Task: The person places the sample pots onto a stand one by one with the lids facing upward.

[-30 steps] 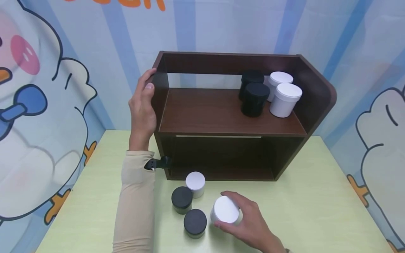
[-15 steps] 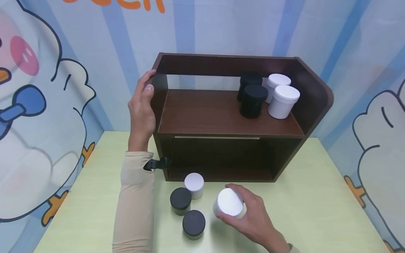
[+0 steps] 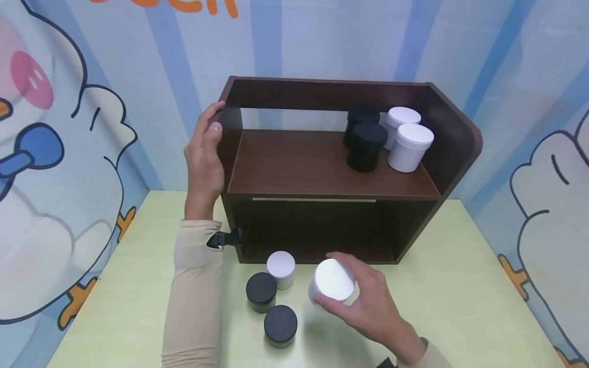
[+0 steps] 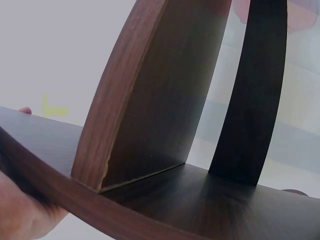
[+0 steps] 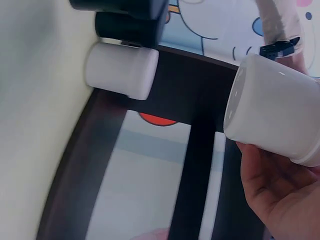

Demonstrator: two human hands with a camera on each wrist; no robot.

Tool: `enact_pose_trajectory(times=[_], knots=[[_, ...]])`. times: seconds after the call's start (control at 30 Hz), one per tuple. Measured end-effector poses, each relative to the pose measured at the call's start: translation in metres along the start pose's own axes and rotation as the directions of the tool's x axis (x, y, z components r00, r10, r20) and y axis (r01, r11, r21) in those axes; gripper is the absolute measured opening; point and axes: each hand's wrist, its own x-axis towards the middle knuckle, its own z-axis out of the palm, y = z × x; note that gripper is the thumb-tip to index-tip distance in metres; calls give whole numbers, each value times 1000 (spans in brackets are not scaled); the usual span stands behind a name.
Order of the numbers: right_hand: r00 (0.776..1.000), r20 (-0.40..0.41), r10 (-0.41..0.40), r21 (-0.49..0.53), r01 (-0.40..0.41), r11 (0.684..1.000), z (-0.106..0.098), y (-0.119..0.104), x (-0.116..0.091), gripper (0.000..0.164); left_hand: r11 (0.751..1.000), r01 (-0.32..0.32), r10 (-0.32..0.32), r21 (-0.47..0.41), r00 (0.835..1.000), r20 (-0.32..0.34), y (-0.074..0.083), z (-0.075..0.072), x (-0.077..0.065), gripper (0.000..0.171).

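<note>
My right hand (image 3: 363,301) pinches a white lidded jar (image 3: 334,281) between thumb and fingers, raised over the table in front of the shelf. In the right wrist view this jar (image 5: 275,105) shows its smooth bottom. With my left hand (image 3: 202,163) I hold the left side panel of the dark brown two-tier shelf (image 3: 294,163); in the left wrist view a fingertip (image 4: 25,110) shows past the panel's far edge. Left of the held jar stand a white jar (image 3: 281,268) and two black-lidded jars, one behind (image 3: 261,291) and one in front (image 3: 280,326).
On the upper tier, toward the right, stand two black jars (image 3: 366,145) and two white jars (image 3: 409,148), in pairs front to back. The lower tier (image 3: 317,230) opens toward me. A patterned cloth backdrop (image 3: 317,41) hangs behind the pale table (image 3: 460,286).
My right hand has moved the white jar up and away from me, toward the shelf. My left hand keeps its place on the side panel.
</note>
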Motion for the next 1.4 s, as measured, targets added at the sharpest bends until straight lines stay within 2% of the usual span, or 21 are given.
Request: enact_pose_trajectory(times=[0.17, 0.4, 0.7, 0.93, 1.13, 1.27, 1.4], knots=[[999, 19, -31, 28, 30, 999, -9, -5, 13, 60, 1000, 17, -17, 3, 1000, -2, -1, 0, 0, 51], [998, 55, -26, 44, 24, 999, -24, -12, 27, 60, 1000, 5, -5, -9, 1000, -13, -2, 1, 0, 51], [983, 173, -67, 54, 59, 997, -49, -20, 50, 63, 1000, 0, 0, -8, 1000, -18, -1, 0, 0, 51], [968, 241, -64, 50, 54, 997, -63, -25, 71, 64, 1000, 8, -8, 2, 1000, -16, -1, 1, 1, 51], [968, 238, -82, 57, 70, 996, -74, -32, 90, 61, 1000, -2, 2, 0, 1000, -20, -1, 0, 1, 51], [973, 223, -67, 58, 55, 997, -80, -36, 104, 59, 1000, -23, 23, 4, 999, -24, 0, 0, 1, 51], [974, 224, -38, 15, 35, 999, -81, -35, 120, 57, 999, -29, 29, 15, 999, -27, -1, 0, 1, 51]])
